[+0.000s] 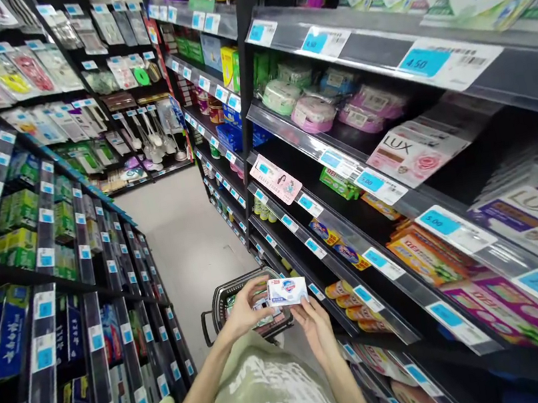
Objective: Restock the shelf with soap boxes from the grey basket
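Note:
I hold a small white soap box (287, 290) with a blue and red logo in front of me, low in the view. My left hand (245, 311) grips its left end with curled fingers. My right hand (315, 326) pinches its lower right edge from below. Under the box sits a dark shopping basket (214, 307) on the floor, with some goods in it that I cannot make out.
A narrow shop aisle runs ahead over a pale floor (178, 235). The shelves on the right (345, 170) carry soap boxes and price tags; the shelves on the left (50, 227) hold boxed goods. Hanging utensils fill the end wall (129, 114).

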A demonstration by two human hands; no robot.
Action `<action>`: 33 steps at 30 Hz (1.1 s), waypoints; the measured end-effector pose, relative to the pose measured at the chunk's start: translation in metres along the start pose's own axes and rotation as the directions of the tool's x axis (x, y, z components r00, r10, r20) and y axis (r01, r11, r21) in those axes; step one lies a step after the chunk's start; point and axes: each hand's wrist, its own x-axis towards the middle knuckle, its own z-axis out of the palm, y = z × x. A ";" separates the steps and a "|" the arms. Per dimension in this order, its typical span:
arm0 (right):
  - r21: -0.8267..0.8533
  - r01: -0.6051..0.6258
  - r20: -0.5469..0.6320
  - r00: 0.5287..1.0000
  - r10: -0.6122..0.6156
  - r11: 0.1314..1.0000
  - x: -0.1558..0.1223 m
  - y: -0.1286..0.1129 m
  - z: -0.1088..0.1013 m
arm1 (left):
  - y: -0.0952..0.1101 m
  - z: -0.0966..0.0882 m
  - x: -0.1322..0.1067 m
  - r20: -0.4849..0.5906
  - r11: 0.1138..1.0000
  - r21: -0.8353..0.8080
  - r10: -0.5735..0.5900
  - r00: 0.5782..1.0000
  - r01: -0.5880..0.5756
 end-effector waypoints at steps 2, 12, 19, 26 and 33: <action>-0.028 0.006 0.011 1.000 -0.006 1.000 0.002 -0.006 -0.002 | -0.004 -0.004 -0.003 0.002 0.999 0.025 -0.026 1.000 0.026; -0.083 0.032 -0.002 0.999 -0.032 0.996 -0.002 0.006 -0.001 | 0.000 -0.003 0.000 -0.020 0.991 0.131 0.045 0.999 -0.042; -0.082 0.000 0.012 1.000 0.001 0.997 -0.005 -0.002 -0.010 | 0.009 -0.003 -0.001 0.060 0.993 0.115 -0.007 0.998 0.000; -0.182 0.030 0.027 0.999 -0.025 0.983 -0.005 -0.008 -0.022 | 0.015 -0.003 -0.004 0.148 0.991 0.130 -0.051 0.988 0.031; -0.211 0.140 0.062 0.990 -0.129 0.968 -0.027 -0.028 -0.015 | 0.013 0.002 -0.014 0.190 0.981 0.151 -0.148 0.970 0.120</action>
